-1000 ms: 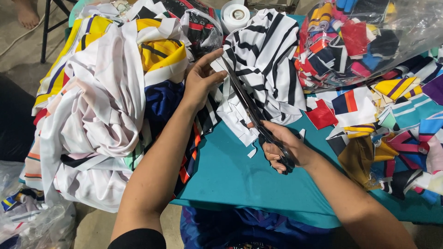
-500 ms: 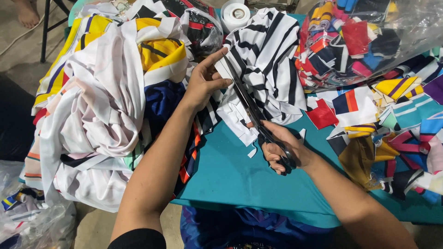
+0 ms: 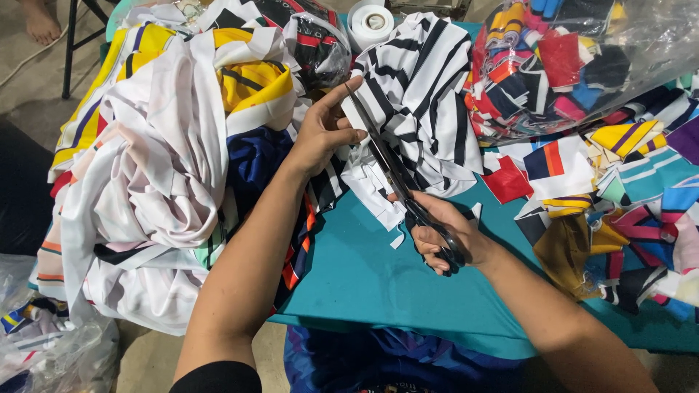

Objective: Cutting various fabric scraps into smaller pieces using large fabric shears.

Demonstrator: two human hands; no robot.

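Note:
My right hand (image 3: 440,231) grips the handles of long black scissors (image 3: 397,175), whose blades run up and left through a black-and-white striped cloth (image 3: 429,94). My left hand (image 3: 320,131) pinches the edge of that striped cloth beside the blade tips, holding it taut. Both hands work over a teal table (image 3: 364,269). Small white offcuts lie on the table by the right hand.
A big heap of white, yellow and navy fabric (image 3: 160,160) hangs over the table's left side. A clear plastic bag of coloured scraps (image 3: 568,65) sits at the back right, above loose coloured pieces (image 3: 626,189). A white tape roll (image 3: 370,20) stands behind.
The scissors have advanced a little further up into the striped cloth. My left hand has shifted slightly along the cloth edge.

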